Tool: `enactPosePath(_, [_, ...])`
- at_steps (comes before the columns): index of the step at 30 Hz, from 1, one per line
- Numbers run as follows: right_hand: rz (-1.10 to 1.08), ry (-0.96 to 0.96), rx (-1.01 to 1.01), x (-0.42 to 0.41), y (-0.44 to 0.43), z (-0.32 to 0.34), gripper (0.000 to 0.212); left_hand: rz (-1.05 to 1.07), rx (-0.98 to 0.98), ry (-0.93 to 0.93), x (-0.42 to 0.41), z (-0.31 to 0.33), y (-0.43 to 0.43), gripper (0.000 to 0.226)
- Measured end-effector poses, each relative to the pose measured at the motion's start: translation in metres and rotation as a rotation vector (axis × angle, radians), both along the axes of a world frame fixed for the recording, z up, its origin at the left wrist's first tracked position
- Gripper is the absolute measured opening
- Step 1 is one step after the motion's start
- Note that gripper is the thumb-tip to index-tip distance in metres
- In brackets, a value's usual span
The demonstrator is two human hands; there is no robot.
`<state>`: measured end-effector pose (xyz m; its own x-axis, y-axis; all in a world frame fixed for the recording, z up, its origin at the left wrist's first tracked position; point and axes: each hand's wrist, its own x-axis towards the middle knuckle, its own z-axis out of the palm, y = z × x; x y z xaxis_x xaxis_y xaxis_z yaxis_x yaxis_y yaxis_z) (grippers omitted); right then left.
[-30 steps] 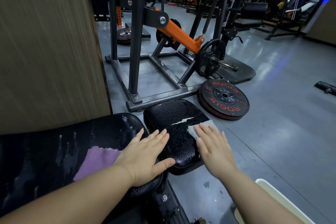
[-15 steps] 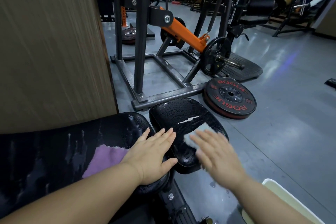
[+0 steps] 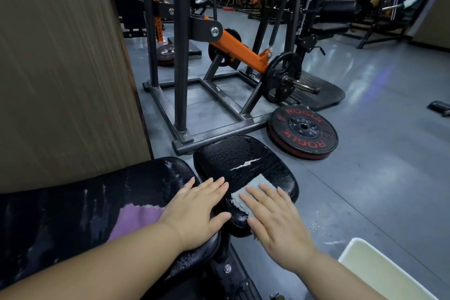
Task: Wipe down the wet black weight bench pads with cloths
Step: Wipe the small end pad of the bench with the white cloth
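Observation:
Two wet black bench pads lie in front of me: a long back pad [image 3: 73, 214] at the left and a smaller seat pad [image 3: 243, 156] beyond it, beaded with water and torn near its middle. My right hand [image 3: 277, 224] presses flat on a grey cloth [image 3: 253, 190] at the near part of the seat pad. My left hand [image 3: 197, 212] rests flat with straight fingers across the gap between the two pads. A purple cloth [image 3: 136, 219] lies on the back pad, partly under my left forearm.
A grey steel machine frame [image 3: 214, 136] stands just beyond the seat pad, with an orange lever arm [image 3: 238, 53]. A black Rogue weight plate [image 3: 304, 131] lies on the floor at the right. A wood-grain panel [image 3: 60, 68] rises at the left. A white tub edge [image 3: 379, 273] shows bottom right.
My right hand has slid the grey cloth left and nearer across the seat pad. My left hand stays in place on the pads.

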<state>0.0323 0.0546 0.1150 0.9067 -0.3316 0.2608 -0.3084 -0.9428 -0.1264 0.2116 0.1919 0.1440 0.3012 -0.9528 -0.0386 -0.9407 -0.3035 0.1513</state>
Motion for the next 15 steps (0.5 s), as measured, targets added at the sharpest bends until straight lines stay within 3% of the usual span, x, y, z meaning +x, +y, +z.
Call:
enactPosePath(3, [-0.066, 0.005, 0.017, 0.004, -0.031, 0.007, 0.058, 0.0, 0.019, -0.015, 0.001, 0.005, -0.004, 0.075])
enactPosePath(5, [-0.155, -0.018, 0.131, 0.008, -0.054, 0.013, 0.067, -0.002, 0.028, -0.018, 0.0, 0.01, -0.007, 0.069])
enactPosePath(8, [-0.288, -0.043, 0.272, 0.016, -0.064, 0.015, 0.049, 0.002, 0.018, -0.004, -0.002, 0.009, -0.007, 0.069])
enactPosePath(12, [-0.233, -0.063, 0.041, 0.019, -0.026, 0.013, 0.049, -0.003, -0.053, 0.008, -0.002, 0.001, -0.003, 0.089])
enactPosePath(15, [-0.094, -0.029, 0.009, 0.01, 0.006, 0.008, 0.052, 0.003, -0.075, 0.004, -0.001, -0.002, -0.003, 0.094])
